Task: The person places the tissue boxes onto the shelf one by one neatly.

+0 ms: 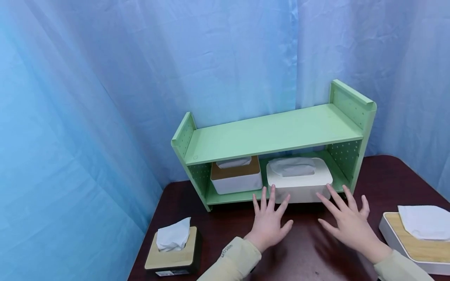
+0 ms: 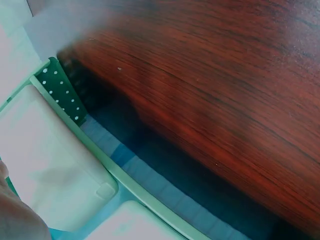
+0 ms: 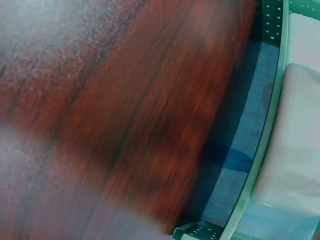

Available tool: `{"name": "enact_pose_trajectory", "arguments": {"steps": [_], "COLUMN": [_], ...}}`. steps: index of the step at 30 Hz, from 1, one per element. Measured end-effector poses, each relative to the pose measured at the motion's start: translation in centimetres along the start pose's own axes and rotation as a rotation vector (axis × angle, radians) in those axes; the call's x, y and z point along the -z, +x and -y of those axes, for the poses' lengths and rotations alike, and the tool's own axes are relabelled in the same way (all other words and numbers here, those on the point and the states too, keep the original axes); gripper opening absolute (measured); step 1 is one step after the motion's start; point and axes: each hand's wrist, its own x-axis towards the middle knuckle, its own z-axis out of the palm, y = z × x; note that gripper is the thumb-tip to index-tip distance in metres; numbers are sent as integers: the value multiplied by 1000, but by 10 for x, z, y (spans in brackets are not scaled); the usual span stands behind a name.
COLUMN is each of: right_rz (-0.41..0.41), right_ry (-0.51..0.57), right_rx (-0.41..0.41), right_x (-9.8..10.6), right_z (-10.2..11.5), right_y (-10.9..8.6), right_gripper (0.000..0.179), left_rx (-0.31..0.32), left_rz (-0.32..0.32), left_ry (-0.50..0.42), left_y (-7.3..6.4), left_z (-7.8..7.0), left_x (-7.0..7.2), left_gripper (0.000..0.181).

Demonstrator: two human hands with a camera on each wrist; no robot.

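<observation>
A white tissue box [image 1: 299,192] with a tissue lying across its top stands on the lower level of a green two-tier shelf [image 1: 274,128]. In the head view my left hand [image 1: 269,225] has its fingers spread at the box's front left, fingertips overlapping its front face. My right hand [image 1: 351,224] is spread the same way by its front right corner. Neither hand grips anything. The left wrist view catches the white box [image 2: 55,160] beside part of my hand [image 2: 20,217]; the right wrist view also has the white box [image 3: 292,145] at its right edge.
Left of it on the same level stands a white box [image 1: 239,183] with a wooden top. On the dark table [image 1: 299,249], a small black tissue box [image 1: 172,257] with a wooden top lies left, a white wood-topped one [image 1: 404,234] right. Blue curtains [image 1: 228,58] hang behind.
</observation>
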Motion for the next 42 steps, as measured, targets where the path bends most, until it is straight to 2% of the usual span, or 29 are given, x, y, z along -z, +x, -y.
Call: {"name": "enact_pose_trajectory", "arguments": {"steps": [7,16,24,35,42], "right_rz": [36,73,104,182,209], "right_ry": [-65,-88,-89,-92,-106], "right_rx": [-39,-80,-87,-116,-124], "right_x": [-1,3,-2,-4,-4], "right_z": [0,-3,-12,-20,-22], "right_y": [6,28,39,58,57], "right_gripper": [78,66,65,64,64], "left_rx": [40,42,50,69,82], "left_rz": [22,11,51,109,125], "left_ry": [66,73,104,-33,-19], "left_y": [8,23,37,52,57], "left_z": [1,6,11,18,16], "left_x": [-5,2,7,10,3], "left_gripper": [63,65,66,64,65]}}
